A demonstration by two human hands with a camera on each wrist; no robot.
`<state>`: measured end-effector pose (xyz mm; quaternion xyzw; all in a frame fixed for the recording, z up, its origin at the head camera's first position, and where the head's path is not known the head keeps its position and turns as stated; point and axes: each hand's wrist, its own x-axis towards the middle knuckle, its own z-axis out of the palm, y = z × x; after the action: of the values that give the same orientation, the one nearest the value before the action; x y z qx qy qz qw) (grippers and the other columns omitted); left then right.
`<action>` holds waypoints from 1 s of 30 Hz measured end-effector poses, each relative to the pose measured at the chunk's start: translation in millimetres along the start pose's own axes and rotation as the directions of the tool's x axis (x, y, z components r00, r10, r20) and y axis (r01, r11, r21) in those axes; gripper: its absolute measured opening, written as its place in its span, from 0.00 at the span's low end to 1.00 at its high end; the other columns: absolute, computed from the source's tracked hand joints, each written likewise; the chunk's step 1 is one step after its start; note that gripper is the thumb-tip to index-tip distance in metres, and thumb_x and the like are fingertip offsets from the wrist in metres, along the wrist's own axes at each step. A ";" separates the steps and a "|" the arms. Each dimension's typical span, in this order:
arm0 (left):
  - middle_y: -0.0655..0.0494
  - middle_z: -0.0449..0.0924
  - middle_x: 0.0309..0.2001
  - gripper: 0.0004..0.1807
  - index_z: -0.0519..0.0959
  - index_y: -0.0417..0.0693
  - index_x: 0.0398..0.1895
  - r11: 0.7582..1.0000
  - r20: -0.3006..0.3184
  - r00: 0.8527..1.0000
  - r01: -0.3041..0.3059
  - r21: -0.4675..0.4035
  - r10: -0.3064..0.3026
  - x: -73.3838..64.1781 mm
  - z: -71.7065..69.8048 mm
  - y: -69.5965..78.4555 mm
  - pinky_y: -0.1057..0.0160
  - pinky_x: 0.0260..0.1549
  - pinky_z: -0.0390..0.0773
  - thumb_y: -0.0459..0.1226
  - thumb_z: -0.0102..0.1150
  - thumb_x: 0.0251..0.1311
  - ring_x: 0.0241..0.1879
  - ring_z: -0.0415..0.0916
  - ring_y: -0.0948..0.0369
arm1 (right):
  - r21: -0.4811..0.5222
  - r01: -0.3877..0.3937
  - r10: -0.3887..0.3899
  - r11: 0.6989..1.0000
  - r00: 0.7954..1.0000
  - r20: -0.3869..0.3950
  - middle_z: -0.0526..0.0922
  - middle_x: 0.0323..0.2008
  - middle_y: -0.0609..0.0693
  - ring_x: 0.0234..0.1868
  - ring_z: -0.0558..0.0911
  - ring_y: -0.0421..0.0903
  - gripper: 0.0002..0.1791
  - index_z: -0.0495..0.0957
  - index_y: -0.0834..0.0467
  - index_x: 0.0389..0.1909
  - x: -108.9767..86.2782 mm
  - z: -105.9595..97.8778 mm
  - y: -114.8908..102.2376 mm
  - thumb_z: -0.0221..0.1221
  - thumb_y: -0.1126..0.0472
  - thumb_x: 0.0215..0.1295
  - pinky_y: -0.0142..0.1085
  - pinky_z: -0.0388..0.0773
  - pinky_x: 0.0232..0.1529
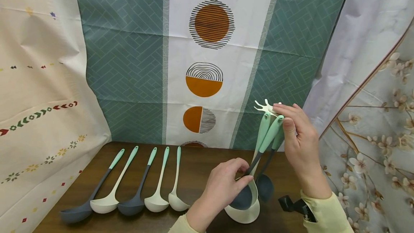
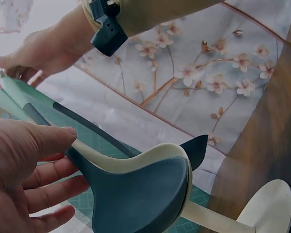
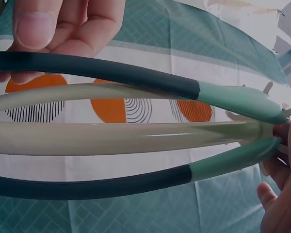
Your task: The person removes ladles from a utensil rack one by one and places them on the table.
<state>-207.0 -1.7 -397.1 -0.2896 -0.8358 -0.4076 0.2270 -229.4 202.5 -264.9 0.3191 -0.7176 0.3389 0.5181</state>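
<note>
A cream ladle stand (image 1: 244, 216) with a crown of hooks stands at the table's right side. On it hang a cream ladle (image 1: 254, 190) and two dark ladles with mint handle ends. My left hand (image 1: 226, 179) pinches the front dark ladle (image 2: 140, 194) by its lower handle, thumb on one side and fingers on the other. That bowl lies against the cream ladle's bowl. The rear dark ladle (image 1: 265, 188) hangs on the right. At the top, my right hand (image 1: 300, 143) holds the stand's hook crown beside the handle ends; its fingertips are partly hidden.
On the left of the brown table (image 1: 191, 170) lies a row of several ladles, dark ones (image 1: 132, 206) and cream ones (image 1: 156, 202), handles pointing to the back. A patterned curtain (image 1: 207, 82) hangs behind; a floral cloth (image 1: 365, 168) borders the right.
</note>
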 end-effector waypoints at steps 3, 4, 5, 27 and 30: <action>0.72 0.87 0.42 0.12 0.85 0.60 0.44 1.000 -0.005 1.000 -0.003 0.008 0.003 -0.1 -0.2 0.3 0.66 0.42 0.80 0.40 0.82 0.64 0.42 0.84 0.70 | -0.011 -0.013 0.013 1.000 1.000 -0.001 0.90 0.58 0.58 0.67 0.82 0.39 0.28 0.90 0.63 0.58 0.3 0.8 -0.6 0.51 0.45 0.89 0.50 0.63 0.80; 0.72 0.88 0.42 0.12 0.85 0.60 0.44 1.000 -0.007 1.000 -0.003 0.009 0.003 -0.1 -0.1 0.4 0.66 0.42 0.80 0.40 0.82 0.64 0.42 0.84 0.70 | -0.015 -0.017 0.017 1.000 1.000 0.000 0.90 0.57 0.58 0.67 0.82 0.38 0.26 0.90 0.63 0.57 0.4 0.8 -1.0 0.51 0.47 0.89 0.50 0.63 0.80; 0.72 0.87 0.41 0.12 0.85 0.60 0.43 1.000 -0.009 1.000 -0.004 0.011 0.004 -0.1 -0.1 0.5 0.67 0.41 0.80 0.40 0.82 0.64 0.41 0.83 0.70 | -0.019 -0.021 0.021 1.000 1.000 0.003 0.90 0.57 0.58 0.67 0.82 0.37 0.25 0.90 0.63 0.57 0.6 0.5 -1.4 0.51 0.49 0.90 0.50 0.63 0.80; 0.68 0.86 0.35 0.13 0.85 0.56 0.38 1.000 -0.062 0.998 -0.028 0.013 0.029 -0.5 -8.8 -5.9 0.71 0.33 0.75 0.36 0.84 0.61 0.34 0.81 0.68 | -0.036 -0.061 0.064 0.997 0.996 0.066 0.89 0.58 0.54 0.69 0.79 0.42 0.17 0.91 0.56 0.59 -0.9 -2.8 -9.4 0.57 0.54 0.86 0.35 0.69 0.72; 0.68 0.86 0.35 0.12 0.85 0.56 0.39 0.999 -0.060 0.998 -0.026 0.020 0.027 0.8 -10.3 -7.2 0.70 0.32 0.75 0.37 0.83 0.62 0.33 0.81 0.65 | -0.047 -0.052 0.055 0.998 0.997 0.056 0.88 0.57 0.54 0.67 0.80 0.47 0.15 0.91 0.56 0.59 0.1 -2.0 -12.0 0.59 0.56 0.85 0.33 0.69 0.69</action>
<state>-210.9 -13.4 -394.8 -0.2862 -0.8284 -0.4051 0.2603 -218.6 197.3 -262.5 0.2974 -0.7479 0.3271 0.4952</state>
